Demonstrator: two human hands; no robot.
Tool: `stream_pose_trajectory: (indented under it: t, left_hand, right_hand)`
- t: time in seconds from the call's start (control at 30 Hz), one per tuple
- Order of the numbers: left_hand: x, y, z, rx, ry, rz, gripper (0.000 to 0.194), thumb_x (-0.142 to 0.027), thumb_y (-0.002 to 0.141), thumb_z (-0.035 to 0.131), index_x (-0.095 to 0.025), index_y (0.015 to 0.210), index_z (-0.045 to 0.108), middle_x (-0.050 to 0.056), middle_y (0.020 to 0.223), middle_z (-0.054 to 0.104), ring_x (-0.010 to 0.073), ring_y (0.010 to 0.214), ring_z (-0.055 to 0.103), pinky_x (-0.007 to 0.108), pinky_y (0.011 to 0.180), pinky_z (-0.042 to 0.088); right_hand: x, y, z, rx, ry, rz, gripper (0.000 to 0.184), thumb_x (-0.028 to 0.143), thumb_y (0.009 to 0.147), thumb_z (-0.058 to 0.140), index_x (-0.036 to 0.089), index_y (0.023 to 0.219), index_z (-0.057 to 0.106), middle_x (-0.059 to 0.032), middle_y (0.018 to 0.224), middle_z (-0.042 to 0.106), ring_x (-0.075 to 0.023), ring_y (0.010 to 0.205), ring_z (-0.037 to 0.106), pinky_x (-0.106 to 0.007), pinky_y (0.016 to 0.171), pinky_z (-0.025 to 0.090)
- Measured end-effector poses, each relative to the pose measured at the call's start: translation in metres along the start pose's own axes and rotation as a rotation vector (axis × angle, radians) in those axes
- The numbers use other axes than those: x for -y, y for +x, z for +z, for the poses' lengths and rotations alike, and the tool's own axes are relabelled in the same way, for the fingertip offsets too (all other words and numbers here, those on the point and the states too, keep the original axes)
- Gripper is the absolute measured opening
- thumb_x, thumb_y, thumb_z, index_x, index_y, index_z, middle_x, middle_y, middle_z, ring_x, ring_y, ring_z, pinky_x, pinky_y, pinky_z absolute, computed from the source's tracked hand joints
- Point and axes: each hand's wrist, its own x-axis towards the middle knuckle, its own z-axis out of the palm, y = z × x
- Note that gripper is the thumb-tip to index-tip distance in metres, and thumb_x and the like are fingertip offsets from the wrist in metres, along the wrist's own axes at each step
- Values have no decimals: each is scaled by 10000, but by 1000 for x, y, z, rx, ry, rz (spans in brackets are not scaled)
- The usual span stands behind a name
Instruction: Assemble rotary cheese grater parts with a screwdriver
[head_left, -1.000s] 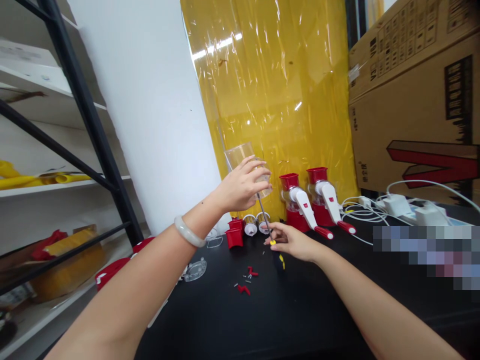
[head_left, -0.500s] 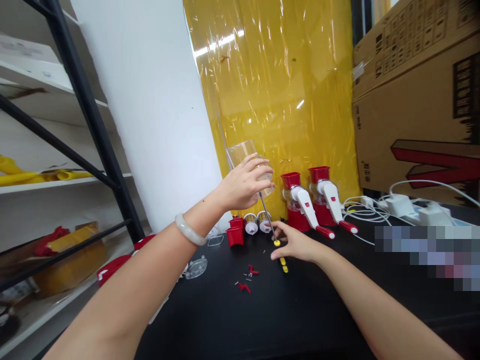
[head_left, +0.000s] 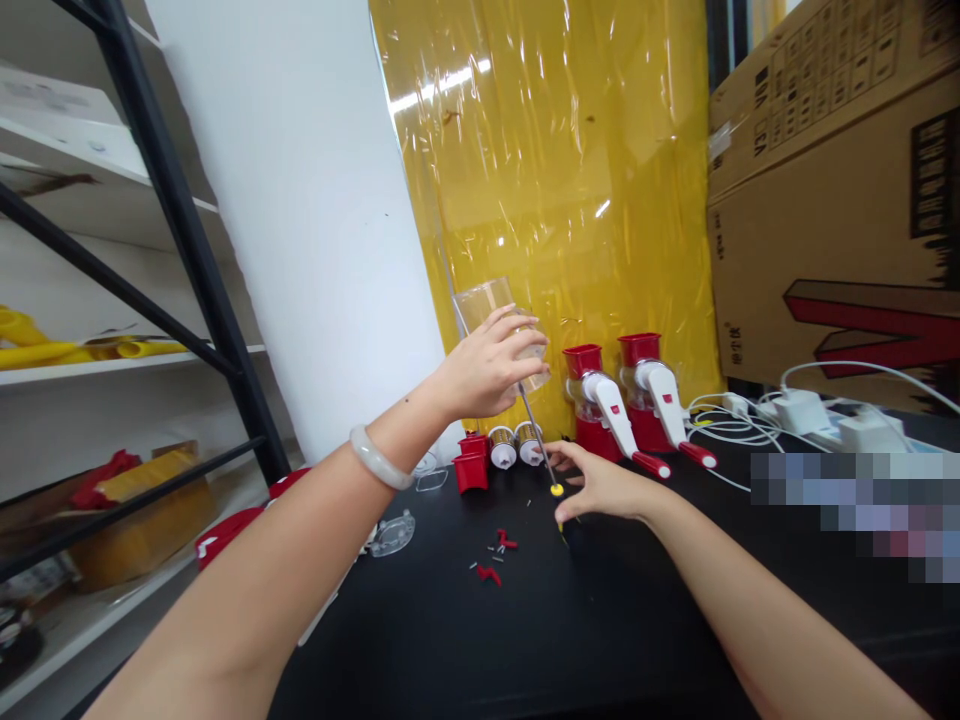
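The left hand (head_left: 491, 365) curls around a raised clear container (head_left: 484, 297). The right hand (head_left: 604, 485), partly open, surrounds a screwdriver (head_left: 556, 490) slanting up toward it; I cannot tell how firmly. Red pieces (head_left: 490, 576) lie left, nearer, on the table (head_left: 450, 650); grinders (head_left: 606, 402) stand farther right.

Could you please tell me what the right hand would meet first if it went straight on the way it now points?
Probably the screwdriver slanting by the right hand, though depth leaves it unclear whether the two touch.
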Motion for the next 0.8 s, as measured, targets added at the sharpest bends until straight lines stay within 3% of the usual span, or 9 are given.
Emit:
stream_pose_trajectory:
  t: [0.1, 0.23, 0.37, 0.8]
  left_hand:
    - [0, 0, 0, -3, -10, 1, 414, -158, 704, 650, -235, 1111, 648, 90, 1265, 584, 332, 1304, 404, 606, 1125, 277]
    - [0, 0, 0, -2, -7, 1, 408, -158, 709, 647, -232, 1110, 650, 89, 1265, 583, 333, 1307, 402, 603, 1126, 279]
    - [0, -2, 0, 4, -16, -9, 419, -156, 707, 653, -232, 1120, 647, 90, 1271, 580, 328, 1308, 398, 597, 1136, 265]
    - [-1, -1, -1, 0, -11, 8, 416, -163, 704, 652, -234, 1113, 646, 88, 1260, 582, 334, 1302, 404, 603, 1129, 276]
  right_hand:
    - [5, -3, -2, 92, 80, -43, 845, 351, 616, 835, 247, 1363, 455, -120, 1383, 502, -243, 1318, 438, -461, 1090, 350]
    - [13, -5, -2, 252, 186, -70, 642, 377, 718, 765, 167, 1280, 534, -117, 1080, 695, -213, 1050, 641, -448, 1000, 439]
    - [17, -5, 1, 245, 187, -35, 434, 400, 696, 779, 132, 1017, 662, -104, 973, 720, -208, 948, 682, -407, 937, 494]
    - [15, -4, 2, 211, 200, -30, 408, 415, 657, 800, 147, 942, 686, -73, 908, 727, -204, 910, 686, -387, 903, 507]
